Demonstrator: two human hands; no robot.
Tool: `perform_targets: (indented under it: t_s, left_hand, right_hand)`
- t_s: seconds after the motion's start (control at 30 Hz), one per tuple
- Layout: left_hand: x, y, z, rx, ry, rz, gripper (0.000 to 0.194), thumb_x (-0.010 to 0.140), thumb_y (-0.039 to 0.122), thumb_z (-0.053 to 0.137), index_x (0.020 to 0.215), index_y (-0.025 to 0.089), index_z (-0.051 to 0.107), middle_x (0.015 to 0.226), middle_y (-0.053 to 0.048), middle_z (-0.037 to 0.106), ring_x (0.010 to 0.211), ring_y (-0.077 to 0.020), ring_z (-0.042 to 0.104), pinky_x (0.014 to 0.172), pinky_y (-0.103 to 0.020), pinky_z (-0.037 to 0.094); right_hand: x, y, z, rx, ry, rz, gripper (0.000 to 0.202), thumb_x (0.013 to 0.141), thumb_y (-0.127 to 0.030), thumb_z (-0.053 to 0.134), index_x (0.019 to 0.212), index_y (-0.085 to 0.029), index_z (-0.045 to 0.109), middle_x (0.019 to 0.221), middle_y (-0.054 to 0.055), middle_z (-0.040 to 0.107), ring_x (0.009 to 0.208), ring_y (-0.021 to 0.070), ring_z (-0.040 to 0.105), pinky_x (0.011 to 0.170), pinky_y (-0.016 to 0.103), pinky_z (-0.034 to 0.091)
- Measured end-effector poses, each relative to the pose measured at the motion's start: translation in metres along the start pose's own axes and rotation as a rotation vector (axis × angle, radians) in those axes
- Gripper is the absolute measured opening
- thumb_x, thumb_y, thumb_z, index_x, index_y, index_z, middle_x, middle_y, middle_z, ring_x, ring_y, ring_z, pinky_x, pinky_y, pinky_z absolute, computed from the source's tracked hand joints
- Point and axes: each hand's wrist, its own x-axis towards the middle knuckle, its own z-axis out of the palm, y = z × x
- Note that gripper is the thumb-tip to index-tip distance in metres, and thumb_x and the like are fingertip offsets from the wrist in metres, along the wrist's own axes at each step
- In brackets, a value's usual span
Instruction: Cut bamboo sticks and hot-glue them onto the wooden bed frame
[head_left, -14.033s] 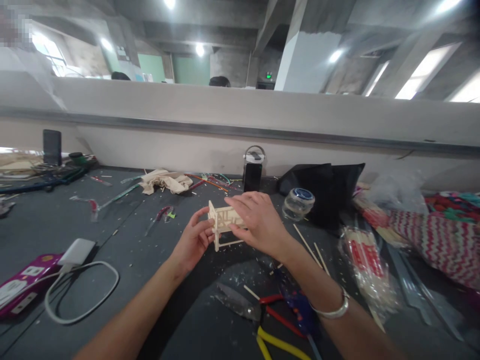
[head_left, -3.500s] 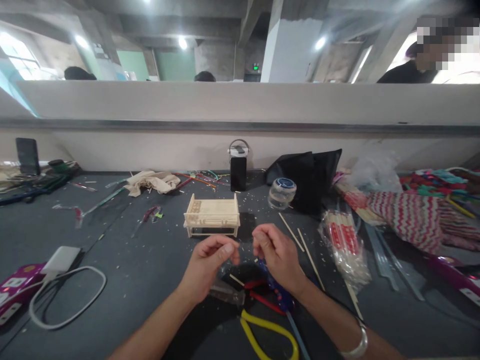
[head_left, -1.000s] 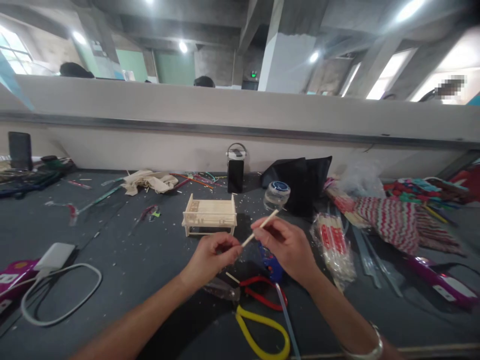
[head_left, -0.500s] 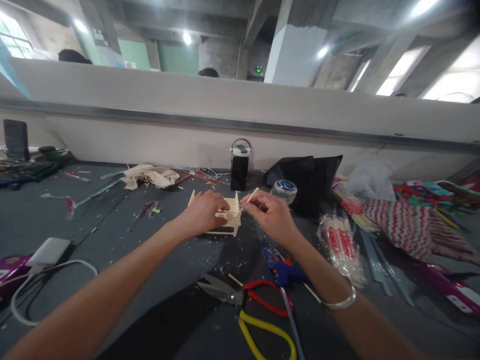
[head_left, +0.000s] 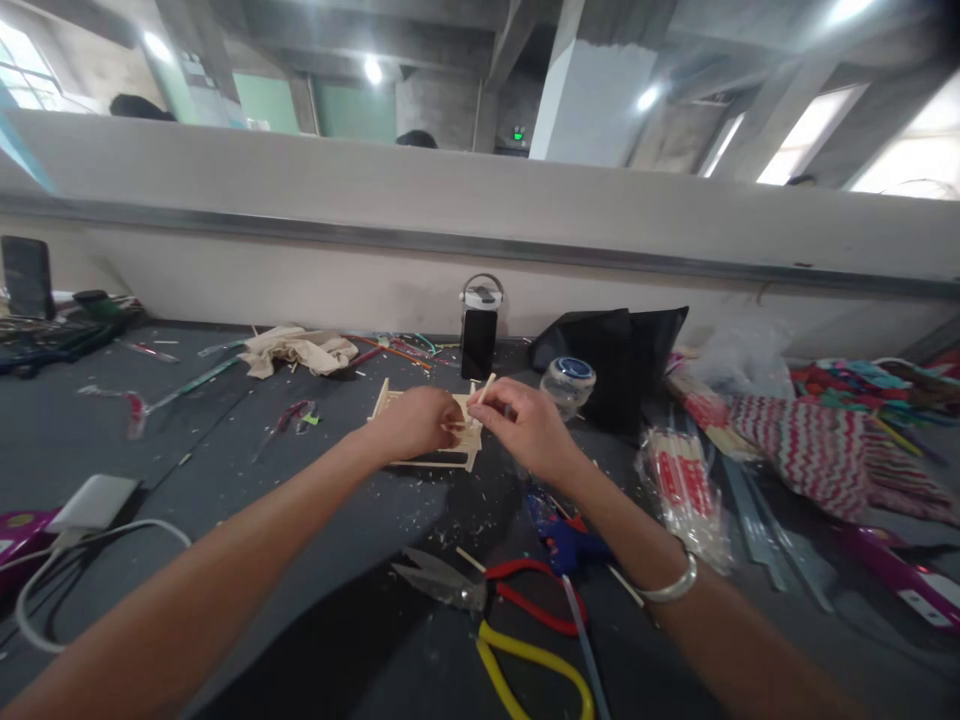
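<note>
A small frame of pale wooden sticks [head_left: 435, 461] rests on the dark table. My left hand [head_left: 418, 422] is over it, fingers curled down and closed on its inner part; the fingertips are partly hidden. My right hand [head_left: 529, 425] pinches a short wooden stick [head_left: 487, 386] between thumb and fingers at the frame's right end. The stick leans up and to the right, its lower end close to the frame; whether they touch I cannot tell.
Red-and-yellow-handled snips [head_left: 529, 665] lie in front, near a blue glue gun [head_left: 566, 540]. Behind stand a phone [head_left: 478, 343] and a clear jar [head_left: 568, 388]. Bagged sticks [head_left: 682, 485] and knitted fabric [head_left: 799, 440] lie right, a white charger [head_left: 96, 503] left.
My right hand has moved slightly left, bringing the stick over the frame's right end. My left hand's fingers have curled further inward, and the frame has shifted a little.
</note>
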Motion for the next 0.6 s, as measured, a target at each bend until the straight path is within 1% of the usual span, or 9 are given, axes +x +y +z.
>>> perform_targets:
  t_s: [0.17, 0.4, 0.6]
  left_hand:
    - [0.0005, -0.0009, 0.0013, -0.016, -0.025, 0.023, 0.013, 0.074, 0.022, 0.062, 0.08, 0.016, 0.072, 0.079, -0.006, 0.072, 0.071, -0.0174, 0.062, 0.061, -0.024, 0.039]
    - [0.0023, 0.0017, -0.0003, -0.011, -0.027, -0.001, 0.014, 0.073, 0.023, 0.061, 0.079, 0.014, 0.07, 0.077, -0.008, 0.071, 0.069, -0.0184, 0.062, 0.059, -0.025, 0.039]
    - [0.0059, -0.0006, 0.0056, -0.019, -0.017, 0.008, 0.014, 0.072, 0.023, 0.058, 0.074, 0.015, 0.069, 0.071, -0.008, 0.069, 0.064, -0.0184, 0.06, 0.057, -0.026, 0.037]
  right_hand:
    - [0.0005, -0.0008, 0.0017, -0.019, -0.025, -0.02, 0.012, 0.087, -0.023, 0.058, 0.076, -0.019, 0.061, 0.081, 0.001, 0.064, 0.074, 0.0143, 0.058, 0.069, 0.025, 0.041]
    - [0.0028, -0.0038, 0.0022, -0.039, -0.046, -0.016, 0.01, 0.086, -0.022, 0.059, 0.077, -0.018, 0.061, 0.078, 0.001, 0.062, 0.072, 0.0138, 0.056, 0.068, 0.024, 0.039]
    - [0.0038, -0.0049, 0.0024, -0.054, -0.065, -0.012, 0.012, 0.087, -0.023, 0.057, 0.078, -0.018, 0.062, 0.078, 0.0, 0.061, 0.072, 0.0132, 0.055, 0.067, 0.024, 0.039]
